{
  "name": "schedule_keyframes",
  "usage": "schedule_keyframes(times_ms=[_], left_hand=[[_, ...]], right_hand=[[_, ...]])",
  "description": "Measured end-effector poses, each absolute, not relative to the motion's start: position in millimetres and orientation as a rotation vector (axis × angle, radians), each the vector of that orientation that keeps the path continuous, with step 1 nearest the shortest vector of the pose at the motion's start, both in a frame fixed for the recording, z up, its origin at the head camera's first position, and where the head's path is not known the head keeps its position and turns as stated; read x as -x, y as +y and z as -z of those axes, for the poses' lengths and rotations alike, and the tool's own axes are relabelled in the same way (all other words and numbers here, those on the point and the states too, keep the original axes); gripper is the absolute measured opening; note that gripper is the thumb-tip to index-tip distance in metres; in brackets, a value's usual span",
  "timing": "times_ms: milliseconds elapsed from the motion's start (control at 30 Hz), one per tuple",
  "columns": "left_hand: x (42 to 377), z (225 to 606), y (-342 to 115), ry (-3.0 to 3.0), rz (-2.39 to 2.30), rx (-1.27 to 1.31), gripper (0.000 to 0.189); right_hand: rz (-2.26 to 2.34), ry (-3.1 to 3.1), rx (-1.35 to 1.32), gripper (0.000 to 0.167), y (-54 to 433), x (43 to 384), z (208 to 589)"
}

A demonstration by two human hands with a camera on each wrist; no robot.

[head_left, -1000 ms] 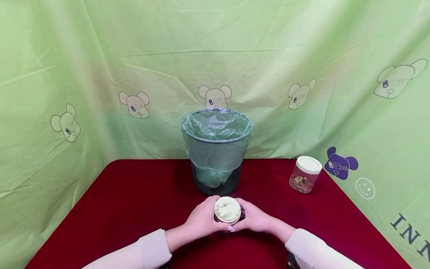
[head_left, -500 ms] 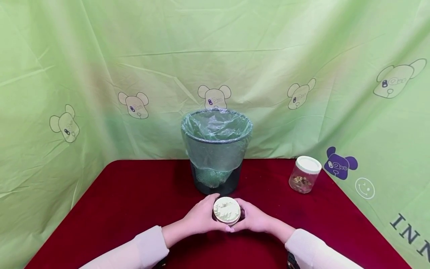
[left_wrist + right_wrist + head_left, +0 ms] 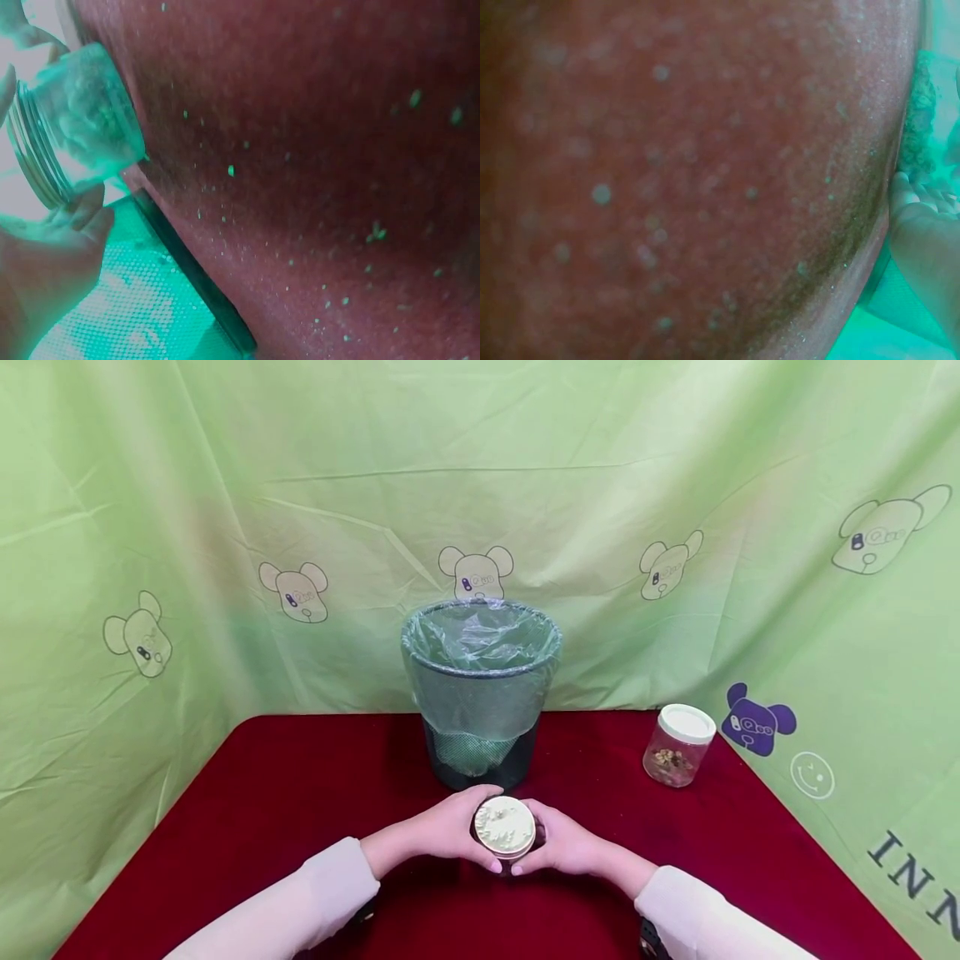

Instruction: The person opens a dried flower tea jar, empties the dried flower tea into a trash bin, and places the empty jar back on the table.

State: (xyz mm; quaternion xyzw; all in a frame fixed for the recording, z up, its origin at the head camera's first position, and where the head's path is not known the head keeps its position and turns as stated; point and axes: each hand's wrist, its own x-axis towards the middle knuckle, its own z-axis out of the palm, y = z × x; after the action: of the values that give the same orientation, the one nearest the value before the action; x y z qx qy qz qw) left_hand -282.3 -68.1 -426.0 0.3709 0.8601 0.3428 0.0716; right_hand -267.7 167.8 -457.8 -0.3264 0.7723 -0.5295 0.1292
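Observation:
A clear jar [image 3: 97, 112] with clumpy contents stands on the red tabletop, near the front middle. Its pale, textured round lid [image 3: 505, 825] faces up in the head view. From the left side my left hand [image 3: 453, 828] curves round the jar, its fingers at the lid's edge in the left wrist view. My right hand [image 3: 564, 842] holds the opposite side, and part of it shows at the edge of the right wrist view. Both thumbs lie at the near side, their tips a little apart. The fingers behind the jar are mostly hidden.
A dark mesh wastebasket [image 3: 480, 727] with a clear plastic liner stands just behind the hands. Farther right is a second jar [image 3: 670, 764] with a white lid [image 3: 686, 723] and some brownish bits inside. Green printed cloth [image 3: 360, 485] hangs round the red table [image 3: 300, 777].
My left hand and forearm have shifted slightly up and away, and its thumb tip has drawn apart from the right thumb. The jar has barely moved.

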Motion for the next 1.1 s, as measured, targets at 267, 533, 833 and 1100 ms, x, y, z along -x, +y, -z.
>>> schedule_keyframes(times_ms=[267, 533, 833, 1100], left_hand=[[292.9, 424.1, -68.4, 2.478, -1.039, -1.167, 0.089], [294.7, 425.9, -68.6, 2.459, -1.050, -1.167, 0.079], [283.2, 430.4, -66.0, 2.562, -1.098, -1.093, 0.078], [264.9, 431.2, -60.0, 2.735, -1.104, -0.943, 0.079]], right_hand=[[1.567, 2.218, 0.927, 0.073, 166.3, 267.5, 455.4], [1.561, 2.219, 0.925, 0.073, 166.2, 266.9, 456.9], [1.557, 2.224, 0.909, 0.074, 165.6, 265.7, 454.7], [1.568, 2.206, 0.905, 0.074, 166.0, 265.2, 454.0]])
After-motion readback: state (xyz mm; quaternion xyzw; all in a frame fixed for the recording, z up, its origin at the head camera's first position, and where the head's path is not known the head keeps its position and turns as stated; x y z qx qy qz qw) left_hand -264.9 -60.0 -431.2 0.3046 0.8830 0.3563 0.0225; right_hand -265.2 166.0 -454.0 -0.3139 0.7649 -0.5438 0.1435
